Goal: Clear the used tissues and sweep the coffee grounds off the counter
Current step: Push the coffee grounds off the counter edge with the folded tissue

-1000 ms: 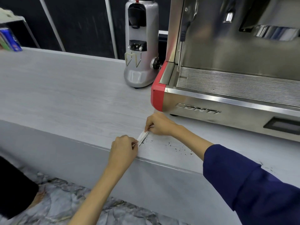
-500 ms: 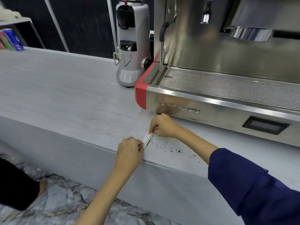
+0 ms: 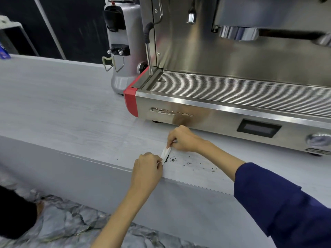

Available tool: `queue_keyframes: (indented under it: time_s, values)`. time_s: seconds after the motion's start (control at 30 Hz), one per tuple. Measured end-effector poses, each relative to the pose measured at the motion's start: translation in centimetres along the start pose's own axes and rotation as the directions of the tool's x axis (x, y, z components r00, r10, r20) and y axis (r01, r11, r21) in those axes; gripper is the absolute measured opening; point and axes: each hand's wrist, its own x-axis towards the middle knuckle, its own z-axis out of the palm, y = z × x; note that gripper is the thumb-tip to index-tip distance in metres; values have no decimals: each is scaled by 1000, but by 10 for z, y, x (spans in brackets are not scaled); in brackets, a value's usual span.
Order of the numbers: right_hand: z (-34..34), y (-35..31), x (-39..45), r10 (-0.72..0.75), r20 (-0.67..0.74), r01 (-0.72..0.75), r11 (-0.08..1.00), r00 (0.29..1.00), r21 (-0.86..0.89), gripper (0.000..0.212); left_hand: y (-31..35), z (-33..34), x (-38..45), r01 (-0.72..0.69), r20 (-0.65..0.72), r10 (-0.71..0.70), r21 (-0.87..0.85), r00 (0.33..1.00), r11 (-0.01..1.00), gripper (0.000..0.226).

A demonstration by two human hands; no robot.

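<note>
Item: tissue (image 3: 165,152), white, stretched taut between two hands near the front edge of the tabletop (image 3: 62,108). Left hand (image 3: 147,170), at the front edge, fingers curled and pinching the tissue's near end. Right hand (image 3: 182,139), farther in toward the espresso machine (image 3: 232,111), fingers curled and pinching the far end. The tissue stands on its long edge against the surface, held like a blade; this hold likely serves to scrape rather than wipe. Item: coffee grounds (image 3: 188,162), dark specks, a dense line gathered against the tissue's right side and a loose scatter trailing off to the right along the front edge. Judgement: the sweep of grounds is under way, with the scatter to the right not yet collected; no other tissues can be seen on the tabletop. Risk: a thin tissue may buckle or ride over finer grains, and grounds so near the front edge may spill to the floor (image 3: 71,228). Also present: grinder (image 3: 123,47), upright, just left of the espresso machine toward the back edge.
</note>
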Motion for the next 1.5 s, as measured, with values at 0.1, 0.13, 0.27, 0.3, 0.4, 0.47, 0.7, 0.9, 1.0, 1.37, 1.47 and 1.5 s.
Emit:
queue_keyframes:
  time_s: [0.1,0.13,0.27,0.3,0.4,0.47,0.7,0.9,1.0,1.37,1.47,1.5]
  values:
    - [-3,11,-12,5,-5,-5,1000,1000,13,27,14,7,-4,-3,10,3,0,1000,1000,20]
    - [-4,13,-14,6,-4,-6,1000,1000,21,26,18,8,-4,-6,21,6,-2,1000,1000,19]
    - [-9,17,-22,25,-26,-21,991,999,136,26,19,-2,-8,-11,-8,11,-65,1000,998,16]
    - [-12,14,-21,27,-49,-18,984,998,177,24,13,-8,-7,-19,-51,14,-101,999,995,16]
    - [-15,0,-13,8,-95,18,964,995,264,22,-10,-28,-4,-60,-143,39,-141,989,988,17]
    - [-12,-15,-1,-8,-89,34,958,996,283,22,-26,-39,0,-64,-158,48,-100,986,993,19]
    - [19,-67,56,-27,-36,36,964,999,264,27,-88,-54,10,93,-173,-100,-48,980,994,21]
    - [36,-79,87,-54,50,47,988,997,145,26,-111,-50,17,141,-111,-148,-65,983,988,20]
    - [30,-75,89,-93,87,86,993,992,83,28,-106,-50,18,114,-77,-118,-56,990,992,19]
    - [12,-35,46,-92,91,92,996,992,-2,29,-51,-22,5,33,-41,-36,-76,999,997,23]
    - [9,-22,31,-67,70,67,998,995,-6,29,-35,-14,2,23,-38,-27,-92,999,995,20]
    - [8,-18,27,-62,60,62,998,996,-7,29,-30,-12,1,20,-35,-23,-92,999,996,19]
